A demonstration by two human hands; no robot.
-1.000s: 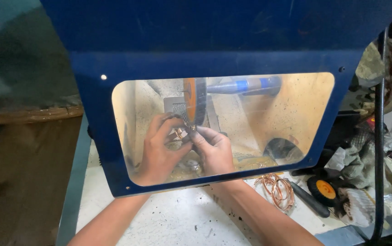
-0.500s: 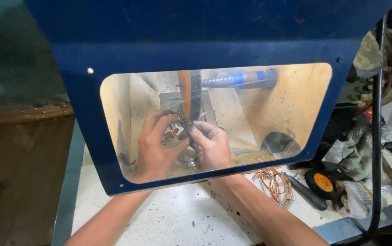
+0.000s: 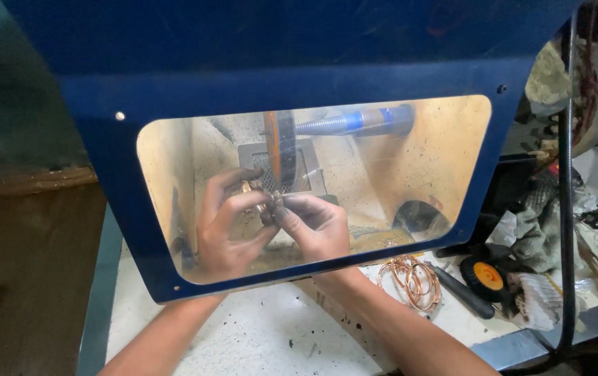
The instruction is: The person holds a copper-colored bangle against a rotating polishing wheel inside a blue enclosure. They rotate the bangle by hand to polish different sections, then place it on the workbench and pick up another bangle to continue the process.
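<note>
While both hands work behind the clear window of the blue hood, a small copper-coloured metal ring (image 3: 265,202) sits pinched between them, held right up at the lower edge of the orange-and-black polishing wheel (image 3: 279,150); whether it touches the wheel I cannot tell through the hazy pane. The left hand (image 3: 228,226) curls around the piece from its own side, thumb and fingers pressed together on it. The right hand (image 3: 315,226) meets it from the other side, its fingertips (image 3: 279,212) also closed on the same ring, so the two hands nearly touch. Behind the wheel stands a grey square metal plate (image 3: 313,163), and a blue ribbed shaft (image 3: 354,122) runs out sideways from the wheel's centre. All of this lies inside the dusty cream-walled chamber seen through the transparent window panel (image 3: 417,153) of the blue metal guard hood (image 3: 299,49). Both forearms reach in under the hood's lower edge across the speckled white worktable (image 3: 257,334). Outside, to the right of the right forearm, a loose bunch of thin copper-coloured wire bangles (image 3: 411,278) lies on the table. Just beyond it rest a black rod-shaped tool (image 3: 462,292) and a spare black disc with an orange centre (image 3: 488,275), beside crumpled grey rags (image 3: 535,230).
</note>
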